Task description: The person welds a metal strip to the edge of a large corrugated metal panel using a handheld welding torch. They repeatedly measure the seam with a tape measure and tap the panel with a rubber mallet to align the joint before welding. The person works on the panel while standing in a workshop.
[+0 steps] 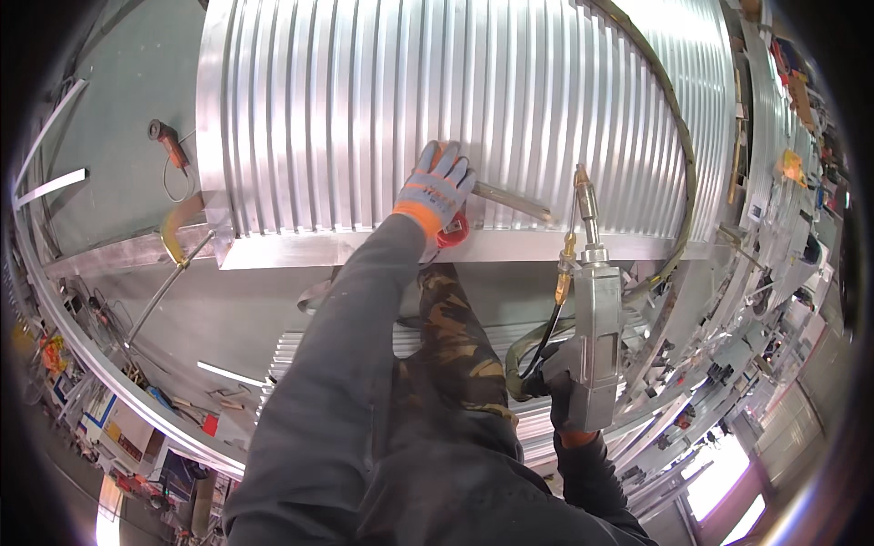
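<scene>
My left hand (437, 189), in a grey and orange glove, lies palm down on a ribbed silvery metal panel (350, 136), its fingers stretched out. A flat grey metal bar (514, 202) extends to the right from beside that hand; its left end is hidden there. Just below, by the wrist, is a red rounded thing (453, 231), partly covered. My right hand (563, 387), dark-gloved, is closed round a grey welding gun (598, 341). The gun's nozzle (583, 177) points away from me, over the panel, to the right of the bar.
A thick hose (678, 127) curves across the panel's right side. At the panel's left corner sits a clamp (173, 241) with a long rod. Further left lies an orange-handled tool (166, 136) with a cable. Long metal profiles and clutter line the right side.
</scene>
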### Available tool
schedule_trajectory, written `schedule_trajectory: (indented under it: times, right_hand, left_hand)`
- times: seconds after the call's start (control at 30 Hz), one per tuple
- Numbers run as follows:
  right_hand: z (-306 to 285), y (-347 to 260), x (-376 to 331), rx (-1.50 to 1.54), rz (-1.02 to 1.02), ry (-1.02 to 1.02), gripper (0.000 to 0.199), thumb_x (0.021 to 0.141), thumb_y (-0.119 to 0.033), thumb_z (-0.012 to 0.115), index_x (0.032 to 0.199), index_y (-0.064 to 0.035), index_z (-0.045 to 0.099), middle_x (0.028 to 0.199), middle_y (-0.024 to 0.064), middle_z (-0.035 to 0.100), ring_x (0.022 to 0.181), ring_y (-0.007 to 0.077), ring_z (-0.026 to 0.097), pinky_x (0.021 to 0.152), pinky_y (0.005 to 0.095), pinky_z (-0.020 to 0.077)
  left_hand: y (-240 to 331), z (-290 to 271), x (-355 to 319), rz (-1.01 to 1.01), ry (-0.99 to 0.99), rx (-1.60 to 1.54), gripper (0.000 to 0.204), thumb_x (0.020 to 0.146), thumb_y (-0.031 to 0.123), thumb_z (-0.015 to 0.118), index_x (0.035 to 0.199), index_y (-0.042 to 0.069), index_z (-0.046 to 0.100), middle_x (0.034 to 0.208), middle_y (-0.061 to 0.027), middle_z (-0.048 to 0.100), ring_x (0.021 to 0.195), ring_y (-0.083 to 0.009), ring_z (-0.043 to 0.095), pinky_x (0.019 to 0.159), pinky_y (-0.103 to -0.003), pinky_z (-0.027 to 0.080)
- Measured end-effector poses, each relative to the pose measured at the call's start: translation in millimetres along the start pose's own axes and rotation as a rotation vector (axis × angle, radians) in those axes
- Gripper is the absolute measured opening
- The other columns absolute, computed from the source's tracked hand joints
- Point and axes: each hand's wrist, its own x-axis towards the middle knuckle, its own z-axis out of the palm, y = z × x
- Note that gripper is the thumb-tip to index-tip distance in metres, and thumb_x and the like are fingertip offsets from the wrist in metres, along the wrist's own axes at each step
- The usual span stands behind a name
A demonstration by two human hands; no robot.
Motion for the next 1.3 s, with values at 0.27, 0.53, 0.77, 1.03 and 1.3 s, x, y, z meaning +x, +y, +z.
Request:
schedule_trajectory:
  times: [0.27,0.53,0.77,1.03,1.3]
  right_hand:
    - [22,34,-21,0.236,0.018,-0.022,0.037,0.096,-0.002,0.061,0.131,-0.0069,0.053,0.11,0.0084,0.064,0.097,0.0189,0.064,0.08,0.0336,0.0559]
    - [27,21,-17,0.701,0.229,-0.022,0.015,0.105,-0.023,0.044,0.106,-0.0096,0.051,0.087,0.006,0.056,0.073,0.0168,0.058,0.059,0.0311,0.0509]
    - [40,46,-28,1.063,0.368,0.131,0.021,0.103,-0.027,0.051,0.111,-0.0083,0.053,0.091,0.0065,0.057,0.081,0.0189,0.06,0.07,0.0346,0.0516]
    - [53,96,-62,0.831,0.492,0.029,0.042,0.102,-0.041,0.05,0.12,-0.0031,0.054,0.094,0.0138,0.06,0.079,0.0241,0.061,0.067,0.0363,0.0522]
    - [26,101,-95,0.562,0.615,-0.03,0.044,0.099,-0.041,0.054,0.126,-0.0057,0.049,0.104,0.0141,0.054,0.088,0.0271,0.058,0.074,0.0413,0.0495]
  left_hand:
    - [49,28,-36,0.079,-0.201,0.073,0.053,0.096,0.026,0.051,0.146,0.009,0.048,0.129,-0.0123,0.058,0.124,-0.0312,0.056,0.115,-0.058,0.026]
    - [66,-10,-31,-0.138,-0.241,-0.371,0.046,0.091,0.02,0.056,0.136,0.009,0.054,0.124,-0.0127,0.061,0.117,-0.0323,0.06,0.103,-0.049,0.041]
    - [52,-40,8,-0.451,-0.288,-0.556,0.034,0.094,0.029,0.057,0.125,0.016,0.059,0.129,-0.0127,0.059,0.108,-0.0339,0.066,0.09,-0.045,0.053]
    - [62,12,50,-0.464,-0.371,-0.173,0.048,0.098,0.016,0.05,0.146,0.011,0.049,0.152,-0.023,0.044,0.106,-0.0396,0.07,0.082,-0.048,0.059]
    - [24,34,65,-0.032,-0.513,0.015,0.034,0.093,0.023,0.061,0.124,0.01,0.063,0.122,-0.0112,0.067,0.116,-0.0278,0.065,0.072,-0.046,0.058]
